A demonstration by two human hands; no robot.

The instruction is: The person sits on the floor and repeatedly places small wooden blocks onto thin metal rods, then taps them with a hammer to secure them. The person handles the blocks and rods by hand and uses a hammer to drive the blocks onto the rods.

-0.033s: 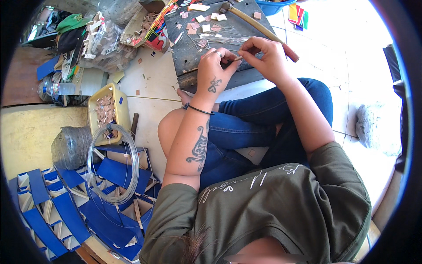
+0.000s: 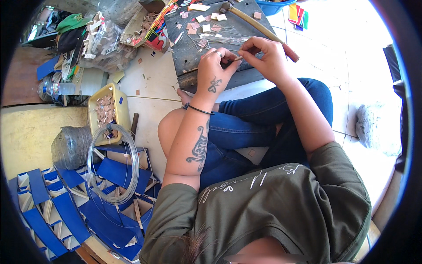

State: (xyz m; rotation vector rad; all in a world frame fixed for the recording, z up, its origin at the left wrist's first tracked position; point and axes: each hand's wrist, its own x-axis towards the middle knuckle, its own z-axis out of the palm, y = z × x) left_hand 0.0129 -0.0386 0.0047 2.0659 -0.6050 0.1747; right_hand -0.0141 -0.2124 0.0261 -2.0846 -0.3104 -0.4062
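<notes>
My left hand (image 2: 214, 66) and my right hand (image 2: 265, 57) meet fingertip to fingertip over the near edge of a dark wooden block (image 2: 188, 53). Both are closed in a pinch on a small light-brown piece (image 2: 238, 58), too covered by fingers to name its kind. Beyond my hands, thin straight wires (image 2: 225, 40) lie on the block. Small square tiles (image 2: 206, 28), pale and pinkish, are scattered past them. A hammer (image 2: 255, 23) with a wooden handle, reddish at its end, lies slantwise just beyond my right hand.
At the left stands a yellow basket (image 2: 125, 115) of small brown pieces. A coil of clear line (image 2: 135, 165) rests over blue-and-white boxes (image 2: 72, 213). A clear bag (image 2: 105, 48) of pieces is farther back. Part of a blue basin (image 2: 272, 7) shows behind the block.
</notes>
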